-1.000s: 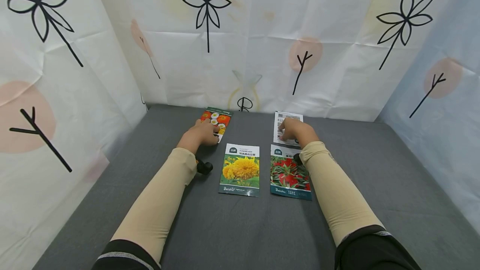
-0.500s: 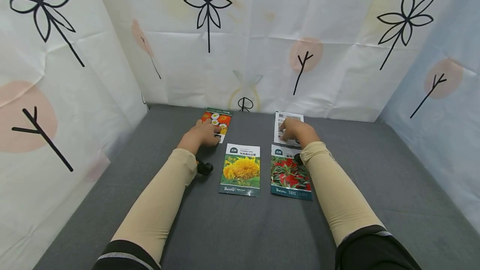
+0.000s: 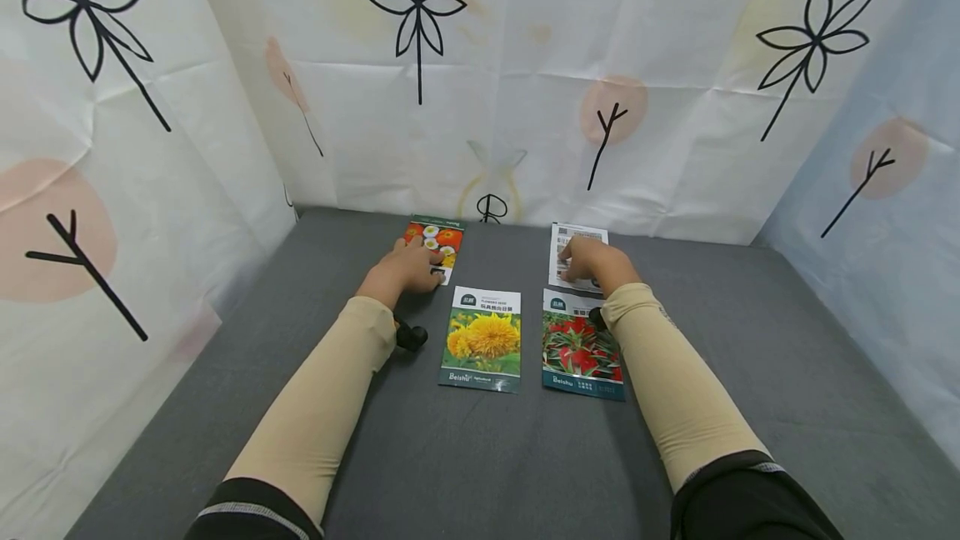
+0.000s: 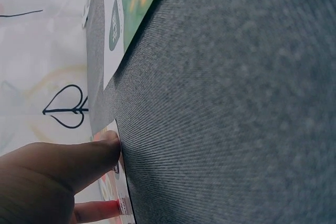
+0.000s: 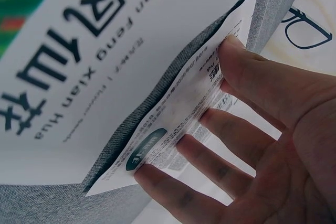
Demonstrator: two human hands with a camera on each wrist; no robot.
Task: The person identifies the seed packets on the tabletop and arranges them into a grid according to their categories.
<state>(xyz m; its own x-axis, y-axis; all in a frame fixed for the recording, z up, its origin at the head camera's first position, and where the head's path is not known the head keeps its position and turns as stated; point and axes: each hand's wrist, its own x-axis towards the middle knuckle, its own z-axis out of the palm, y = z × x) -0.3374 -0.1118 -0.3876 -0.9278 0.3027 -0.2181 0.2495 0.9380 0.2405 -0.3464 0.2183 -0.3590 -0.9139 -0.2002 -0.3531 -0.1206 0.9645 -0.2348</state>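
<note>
My left hand (image 3: 408,267) lies over the lower left part of a seed packet with orange and white flowers (image 3: 452,238) at the back. In the left wrist view its thumb and a finger (image 4: 100,211) touch the packet's lower edge. At the right, the fingertips of my right hand (image 3: 597,262) rest on a white, text-covered seed packet (image 3: 557,250) with a barcode. The right wrist view shows those fingers spread and fairly straight on the packet (image 5: 181,98). Nearer lie a yellow-flower packet (image 3: 483,340) and a red-flower packet (image 3: 576,348), partly under my right wrist.
A grey cloth-covered table (image 3: 480,465) holds the packets in two columns with a gap between them. White printed sheets (image 3: 510,107) stand as walls at the back and on both sides. A black wrist strap piece (image 3: 409,336) sits by the left wrist.
</note>
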